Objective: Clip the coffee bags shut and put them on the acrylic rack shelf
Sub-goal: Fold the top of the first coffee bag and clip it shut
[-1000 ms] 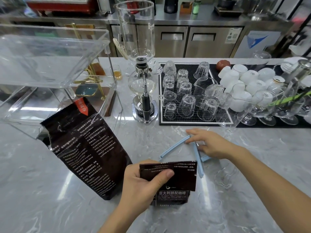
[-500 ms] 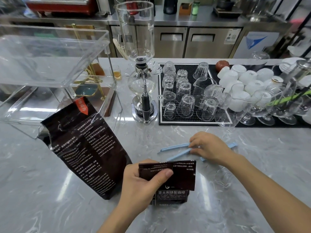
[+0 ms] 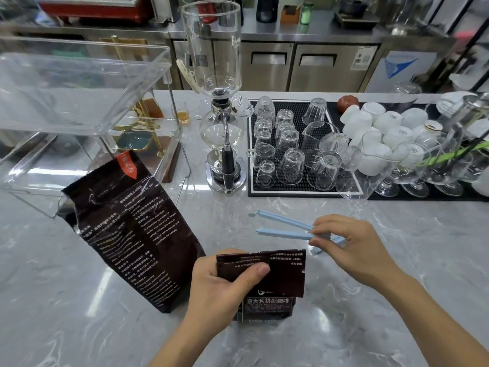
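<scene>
Your left hand (image 3: 225,290) pinching the small dark foil coffee bag's (image 3: 270,284) folded top, your right hand (image 3: 346,245) at two o'clock gripping the opened pale blue plastic clip (image 3: 285,229), grey marble table (image 3: 79,300) underneath

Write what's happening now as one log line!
left hand: pinching folded small coffee bag | right hand: holding blue clip | clip: open, unattached

Grey marble counter (image 3: 79,300) bears two coffee bags (image 3: 132,229), rack (image 3: 79,123).

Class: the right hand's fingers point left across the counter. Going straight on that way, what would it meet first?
Probably nothing beyond the blue clip the right hand already holds; farther left stands the tall coffee bag, though depth is unclear.
</scene>
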Demonstrator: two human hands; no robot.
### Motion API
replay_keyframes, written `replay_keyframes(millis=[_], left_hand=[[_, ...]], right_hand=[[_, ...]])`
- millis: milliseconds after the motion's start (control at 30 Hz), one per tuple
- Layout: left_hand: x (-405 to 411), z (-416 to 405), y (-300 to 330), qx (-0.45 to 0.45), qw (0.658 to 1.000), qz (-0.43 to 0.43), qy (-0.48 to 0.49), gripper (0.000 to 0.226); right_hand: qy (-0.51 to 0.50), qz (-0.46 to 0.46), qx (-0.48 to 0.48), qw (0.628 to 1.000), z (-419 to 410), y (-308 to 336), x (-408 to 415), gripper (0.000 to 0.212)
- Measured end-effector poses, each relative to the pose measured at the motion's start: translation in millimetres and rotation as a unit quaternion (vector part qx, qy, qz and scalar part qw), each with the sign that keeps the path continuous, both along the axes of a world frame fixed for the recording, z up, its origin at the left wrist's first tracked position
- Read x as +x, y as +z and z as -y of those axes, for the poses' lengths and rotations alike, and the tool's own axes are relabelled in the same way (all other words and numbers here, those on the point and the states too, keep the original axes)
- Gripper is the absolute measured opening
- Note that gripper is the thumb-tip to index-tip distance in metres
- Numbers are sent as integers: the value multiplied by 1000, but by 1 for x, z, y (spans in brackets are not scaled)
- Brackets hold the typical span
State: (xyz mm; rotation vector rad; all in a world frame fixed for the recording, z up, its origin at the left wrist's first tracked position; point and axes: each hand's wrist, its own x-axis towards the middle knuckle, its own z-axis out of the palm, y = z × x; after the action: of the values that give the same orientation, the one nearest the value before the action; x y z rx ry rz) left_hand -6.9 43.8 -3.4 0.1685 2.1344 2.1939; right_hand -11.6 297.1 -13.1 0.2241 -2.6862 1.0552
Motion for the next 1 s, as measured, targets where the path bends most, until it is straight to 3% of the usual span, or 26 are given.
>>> replay_keyframes(millis=[367, 600, 900, 1000], left_hand=[[1, -6, 4, -15, 1000, -1, 24, 12], [-4, -17, 8, -7, 1000, 15, 5, 6], [-3, -12, 0, -6, 1000, 22, 4, 11], [-4, -12, 1, 11, 1000, 21, -6, 11]], right_hand=[[-80, -46, -137, 986, 18, 39, 38, 8], [-78, -63, -220, 970, 24, 51, 45, 22], [-61, 5, -272, 960, 37, 40, 51, 19], [-65, 22, -270, 960, 38, 38, 51, 8]])
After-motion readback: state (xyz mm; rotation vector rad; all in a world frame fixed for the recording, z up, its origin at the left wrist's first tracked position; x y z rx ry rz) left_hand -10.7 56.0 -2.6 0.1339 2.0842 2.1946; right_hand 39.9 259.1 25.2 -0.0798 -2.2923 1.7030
